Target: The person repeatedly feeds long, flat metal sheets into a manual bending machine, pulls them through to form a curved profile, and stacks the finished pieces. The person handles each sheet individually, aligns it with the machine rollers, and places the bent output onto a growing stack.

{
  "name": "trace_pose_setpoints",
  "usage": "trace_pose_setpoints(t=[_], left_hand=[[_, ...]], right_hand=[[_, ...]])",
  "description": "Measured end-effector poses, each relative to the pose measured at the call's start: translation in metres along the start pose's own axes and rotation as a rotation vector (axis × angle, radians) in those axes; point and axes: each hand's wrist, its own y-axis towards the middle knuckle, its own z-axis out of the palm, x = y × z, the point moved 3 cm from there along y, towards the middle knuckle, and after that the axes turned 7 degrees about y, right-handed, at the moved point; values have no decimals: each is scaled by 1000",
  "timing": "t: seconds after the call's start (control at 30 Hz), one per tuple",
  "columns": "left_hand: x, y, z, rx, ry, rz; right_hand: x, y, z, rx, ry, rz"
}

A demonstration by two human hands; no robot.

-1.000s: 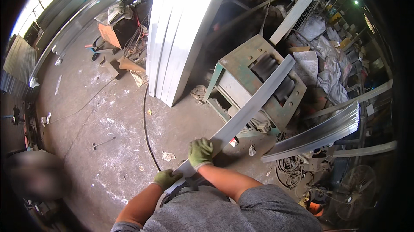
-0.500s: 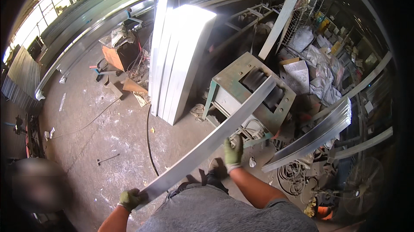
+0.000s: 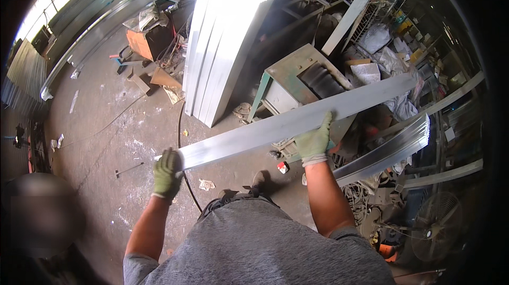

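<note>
A long, flat silver metal profile (image 3: 249,131) stretches across in front of me, its right end higher in the picture and over the stacked clutter. My left hand (image 3: 168,173), in a green work glove, is closed around its left end. Farther along, my right hand (image 3: 314,141), gloved the same way, grips the lower edge with a finger laid up against the broad face. Behind the profile stands a green-grey metal machine (image 3: 289,70) with dark rollers, partly covered by it. Another bundle of shiny profiles (image 3: 389,152) rests to the right of my right forearm.
A tall stack of bright profiles (image 3: 222,57) stands upright beyond the bar. A dark cable (image 3: 181,120) runs over the floor towards my feet. Coiled wire (image 3: 358,205) and a wire-caged fan (image 3: 437,226) are at the right. A blurred round shape (image 3: 45,213) fills the lower left.
The profile has swung from a steep slant to a flatter one, its far end moving right past the machine. Both hands have moved up the picture with it, still gripping.
</note>
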Motion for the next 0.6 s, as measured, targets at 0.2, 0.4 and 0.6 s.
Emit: trace_pose_setpoints(t=[0.2,0.4,0.6], left_hand=[[-49,20,44,224,-192,151],[-70,75,-38,-146,-280,240],[-76,120,-155,-521,-123,272]], right_hand=[[55,6,16,-9,-115,-210],[118,9,66,40,-587,-446],[104,-18,161,152,-1203,-535]])
